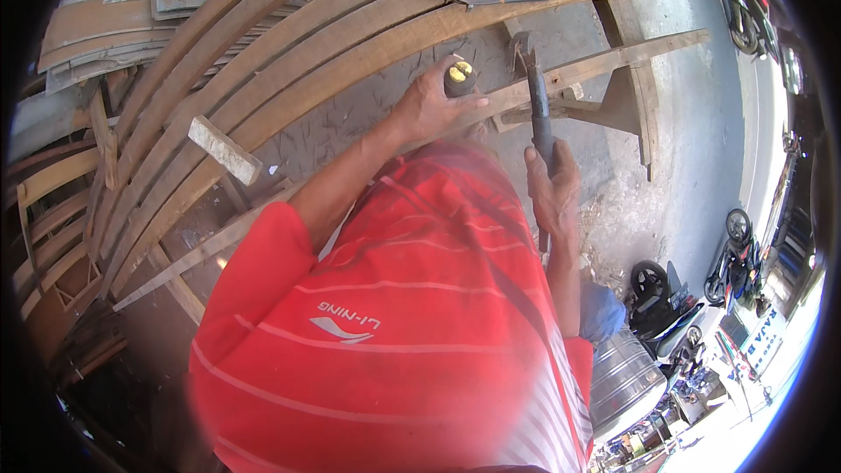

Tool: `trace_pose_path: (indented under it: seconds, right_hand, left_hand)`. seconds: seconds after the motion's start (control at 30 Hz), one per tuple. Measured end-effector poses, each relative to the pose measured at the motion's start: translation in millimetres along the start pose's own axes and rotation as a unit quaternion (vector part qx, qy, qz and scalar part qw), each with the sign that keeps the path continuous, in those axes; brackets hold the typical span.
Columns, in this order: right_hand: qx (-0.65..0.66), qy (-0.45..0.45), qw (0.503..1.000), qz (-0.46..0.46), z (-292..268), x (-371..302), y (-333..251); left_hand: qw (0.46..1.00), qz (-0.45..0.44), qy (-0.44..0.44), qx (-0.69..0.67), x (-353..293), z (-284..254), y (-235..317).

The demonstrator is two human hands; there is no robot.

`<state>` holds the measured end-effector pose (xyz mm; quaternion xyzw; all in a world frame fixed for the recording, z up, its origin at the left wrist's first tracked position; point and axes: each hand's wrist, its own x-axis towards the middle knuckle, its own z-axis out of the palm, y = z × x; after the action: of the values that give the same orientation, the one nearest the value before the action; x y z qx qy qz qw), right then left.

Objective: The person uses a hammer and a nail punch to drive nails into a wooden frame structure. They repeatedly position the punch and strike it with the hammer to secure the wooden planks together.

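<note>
In my right hand is a claw hammer, gripped by its dark handle, with its head raised above a narrow wooden plank. My left hand wraps round a short dark cylinder with a worn yellow end facing up; what it is exactly and its lower part are hidden. That hand lies at the plank, left of the hammer. A pair of pincers with long dark handles rests on the wooden slats beyond my hands.
A short pale wood block lies across the slats at left. Stacked boards stand at far left. Nails appear scattered on the grey floor. A wooden support stands right of the plank. Motorcycles are parked at right.
</note>
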<state>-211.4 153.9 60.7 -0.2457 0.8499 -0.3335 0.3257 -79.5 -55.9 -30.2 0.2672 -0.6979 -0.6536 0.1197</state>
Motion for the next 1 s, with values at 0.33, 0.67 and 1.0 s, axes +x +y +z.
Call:
trace_pose_path:
  seconds: [0.33,0.67,1.0]
  right_hand:
    - [-0.209,-0.072,0.961,-0.165,-30,-30,-35]
    - [0.189,0.148,0.924,-0.298,-56,-56,-91]
    - [-0.224,-0.055,0.960,-0.156,-39,-42,-54]
  left_hand:
    - [0.996,0.085,-0.033,-0.002,-9,-5,-4]
    - [0.997,0.002,-0.040,0.069,-11,-1,-12]
    - [0.995,0.039,-0.033,0.086,-7,-3,-6]
